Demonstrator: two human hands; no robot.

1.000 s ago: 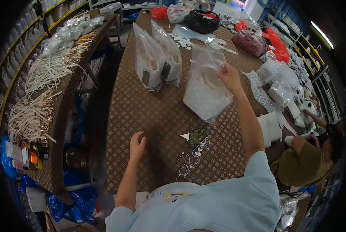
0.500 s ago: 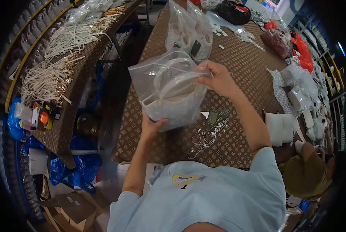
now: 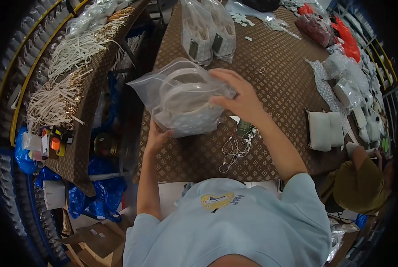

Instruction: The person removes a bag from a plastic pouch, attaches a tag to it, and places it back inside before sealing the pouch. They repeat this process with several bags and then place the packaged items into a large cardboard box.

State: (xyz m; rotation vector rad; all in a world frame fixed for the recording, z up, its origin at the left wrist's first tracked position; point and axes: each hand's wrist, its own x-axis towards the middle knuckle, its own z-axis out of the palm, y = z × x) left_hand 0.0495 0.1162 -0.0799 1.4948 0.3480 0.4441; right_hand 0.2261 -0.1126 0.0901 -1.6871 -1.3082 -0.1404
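Note:
A pale handbag (image 3: pixel 194 120) with two upright curved handles sits inside a clear plastic bag (image 3: pixel 148 89), tilted above the patterned table. My left hand (image 3: pixel 156 139) grips its lower left side through the plastic, thumb in front and the other fingers hidden behind. At the upper right edge, my right hand (image 3: pixel 241 98) holds the plastic bag between thumb and fingers. Just right of the handbag lie dark green tags (image 3: pixel 244 129) and a tangle of white tag strings (image 3: pixel 237 153).
Two more bagged handbags (image 3: pixel 208 38) stand farther back on the brown table (image 3: pixel 270 66). Cream pouches (image 3: pixel 325 130) and bubble wrap (image 3: pixel 321 84) lie to the right, where another person (image 3: pixel 359 187) sits. White straps (image 3: pixel 59 98) cover the left bench.
The bagged handbag has shifted left and slightly lower in view, with both hands following. My right thumb and fingers have spread wider along the plastic edge. The view has shifted too.

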